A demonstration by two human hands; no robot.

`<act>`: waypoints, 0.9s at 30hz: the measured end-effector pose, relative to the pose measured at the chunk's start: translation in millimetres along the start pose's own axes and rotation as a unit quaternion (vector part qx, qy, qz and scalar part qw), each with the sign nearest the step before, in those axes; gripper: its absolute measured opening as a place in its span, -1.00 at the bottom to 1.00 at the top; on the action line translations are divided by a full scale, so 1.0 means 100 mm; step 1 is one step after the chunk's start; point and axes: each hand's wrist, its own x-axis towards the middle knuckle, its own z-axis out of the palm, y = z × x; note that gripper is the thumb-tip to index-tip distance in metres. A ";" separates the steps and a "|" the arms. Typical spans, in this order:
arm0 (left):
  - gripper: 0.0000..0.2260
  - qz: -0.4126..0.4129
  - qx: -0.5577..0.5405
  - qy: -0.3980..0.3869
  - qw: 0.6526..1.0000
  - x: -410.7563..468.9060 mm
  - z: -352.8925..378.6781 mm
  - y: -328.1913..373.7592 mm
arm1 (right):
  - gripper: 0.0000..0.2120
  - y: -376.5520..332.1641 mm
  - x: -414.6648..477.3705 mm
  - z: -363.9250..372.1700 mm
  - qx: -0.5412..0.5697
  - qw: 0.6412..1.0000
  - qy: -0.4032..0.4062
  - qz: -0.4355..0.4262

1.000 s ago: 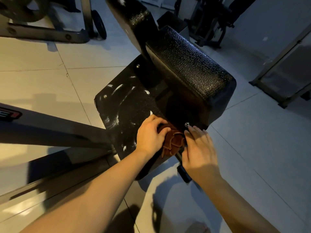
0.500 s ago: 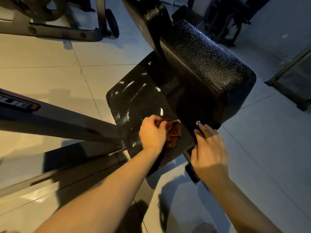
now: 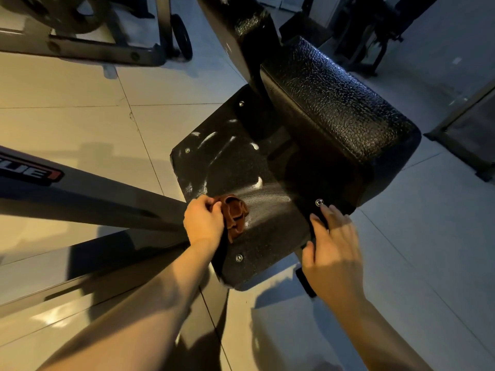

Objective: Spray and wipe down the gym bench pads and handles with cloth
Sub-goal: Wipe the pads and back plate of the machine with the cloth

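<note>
While the left hand (image 3: 205,219) grips the cloth (image 3: 235,214), the right hand (image 3: 332,245) lies flat on the plate (image 3: 267,236).

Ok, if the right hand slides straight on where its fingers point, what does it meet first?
The right hand would meet the silver bolt in the black plate just past its fingertips, then probably the shadowed side of the thick pad; depth there is unclear.

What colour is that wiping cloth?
Reddish-brown; the cloth, gripped by the left hand, shows best in the head view.
</note>
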 end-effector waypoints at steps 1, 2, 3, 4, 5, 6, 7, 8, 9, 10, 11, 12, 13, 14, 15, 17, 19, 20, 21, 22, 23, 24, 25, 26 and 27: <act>-0.93 -0.018 -0.017 0.001 1.000 -0.02 0.03 0.10 | -0.56 -0.02 0.02 -0.01 -0.003 1.000 -0.014 0.010; -0.93 -0.025 -0.035 -0.003 0.999 -0.04 0.08 0.24 | -0.55 -0.04 0.03 -0.03 -0.009 0.999 -0.027 0.021; -0.94 -0.017 -0.054 -0.011 0.998 -0.08 0.13 0.41 | -0.54 -0.06 0.05 -0.04 -0.017 0.999 -0.037 0.030; -0.94 0.003 -0.076 -0.021 0.997 -0.12 0.19 0.61 | -0.53 -0.07 0.06 -0.05 -0.026 0.998 -0.044 0.036; -0.92 0.032 -0.102 -0.038 0.994 -0.16 0.27 0.80 | -0.52 -0.08 0.06 -0.07 -0.035 0.997 -0.050 0.036; -0.86 0.072 -0.125 -0.064 0.987 -0.20 0.34 0.98 | -0.52 -0.08 0.05 -0.07 -0.044 0.997 -0.055 0.033; -0.76 0.117 -0.131 -0.092 0.980 -0.24 0.40 1.12 | -0.51 -0.08 0.04 -0.08 -0.050 0.997 -0.057 0.026; -0.66 0.161 -0.118 -0.114 0.973 -0.26 0.45 1.20 | -0.50 -0.07 0.03 -0.08 -0.053 0.997 -0.054 0.018; -0.60 0.196 -0.090 -0.130 0.968 -0.26 0.48 1.19 | -0.51 -0.07 0.02 -0.08 -0.053 0.997 -0.048 0.011; -0.58 0.224 -0.063 -0.131 0.964 -0.26 0.48 1.13 | -0.52 -0.06 0.02 -0.08 -0.053 0.998 -0.041 0.008; -0.60 0.244 -0.043 -0.119 0.961 -0.23 0.47 1.01 | -0.52 -0.06 0.02 -0.08 -0.053 0.998 -0.035 0.007; -0.63 0.250 -0.033 -0.099 0.963 -0.19 0.45 0.85 | -0.53 -0.05 0.01 -0.06 -0.051 0.998 -0.030 0.005; -0.65 0.235 -0.030 -0.083 0.968 -0.15 0.40 0.69 | -0.54 -0.04 0.01 -0.04 -0.047 0.998 -0.028 0.001; -0.66 0.206 -0.028 -0.070 0.976 -0.12 0.33 0.54 | -0.55 -0.02 0.00 -0.02 -0.044 0.999 -0.026 -0.005; -0.67 0.179 -0.024 -0.060 0.982 -0.10 0.28 0.40 | -0.57 0.00 -0.01 -0.01 -0.041 0.999 -0.024 -0.011; -0.68 0.132 -0.006 -0.031 0.991 -0.08 0.17 0.14 | -0.58 0.01 -0.03 0.01 -0.035 0.999 -0.019 -0.021; -0.68 0.067 0.014 0.000 0.998 -0.09 0.09 -0.03 | -0.58 0.01 -0.04 0.01 -0.030 0.999 -0.016 -0.022; -0.68 0.032 0.019 0.010 0.999 -0.11 0.06 -0.06 | -0.57 0.01 -0.03 0.00 -0.029 0.999 -0.019 -0.017; -0.68 0.005 0.023 0.015 1.000 -0.14 0.06 -0.04 | -0.57 0.00 -0.02 0.00 -0.031 0.999 -0.031 -0.010; -0.68 -0.004 0.024 0.014 1.000 -0.19 0.07 0.03 | -0.56 -0.02 0.00 -0.01 -0.036 0.998 -0.047 -0.001; -0.69 0.010 0.020 0.007 1.000 -0.24 0.12 0.15 | -0.54 -0.03 0.02 -0.03 -0.046 0.997 -0.065 0.007; -0.70 0.045 0.008 -0.005 0.999 -0.30 0.18 0.29 | -0.53 -0.04 0.03 -0.04 -0.058 0.995 -0.079 0.012; -0.70 0.093 -0.010 -0.024 0.995 -0.37 0.26 0.46 | -0.51 -0.04 0.04 -0.05 -0.069 0.994 -0.089 0.013; -0.71 0.146 -0.026 -0.050 0.988 -0.45 0.34 0.63 | -0.51 -0.04 0.05 -0.06 -0.076 0.993 -0.093 0.012; -0.70 0.197 -0.029 -0.077 0.977 -0.50 0.39 0.76 | -0.51 -0.04 0.05 -0.06 -0.077 0.992 -0.094 0.011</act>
